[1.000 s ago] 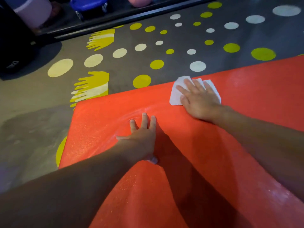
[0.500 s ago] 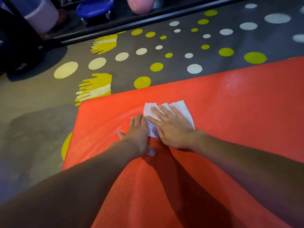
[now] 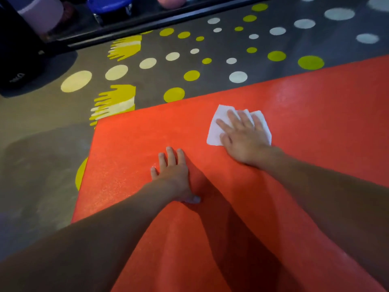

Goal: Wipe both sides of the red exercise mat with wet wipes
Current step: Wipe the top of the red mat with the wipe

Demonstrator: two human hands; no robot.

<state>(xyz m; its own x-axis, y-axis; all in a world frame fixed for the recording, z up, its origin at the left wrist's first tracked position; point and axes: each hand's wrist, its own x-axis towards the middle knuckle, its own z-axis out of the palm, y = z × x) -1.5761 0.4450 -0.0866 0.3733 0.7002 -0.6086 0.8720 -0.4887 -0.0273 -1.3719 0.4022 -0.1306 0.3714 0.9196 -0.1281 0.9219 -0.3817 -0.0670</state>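
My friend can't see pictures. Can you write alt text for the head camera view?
A person's right hand presses a white wet wipe onto a red exercise mat, while the left hand rests flat nearby. The mat lies on a grey floor dotted yellow and white.

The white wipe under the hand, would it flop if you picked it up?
Probably floppy: the wipe lies thin and flat under the right hand. Likely very light too. The mat looks shiny, so it may slide easily.

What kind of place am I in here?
Probably a gym or children's activity room: a red mat lies on a grey floor painted with dots and handprints, and a pink ball and blue wheeled board sit at the far edge.
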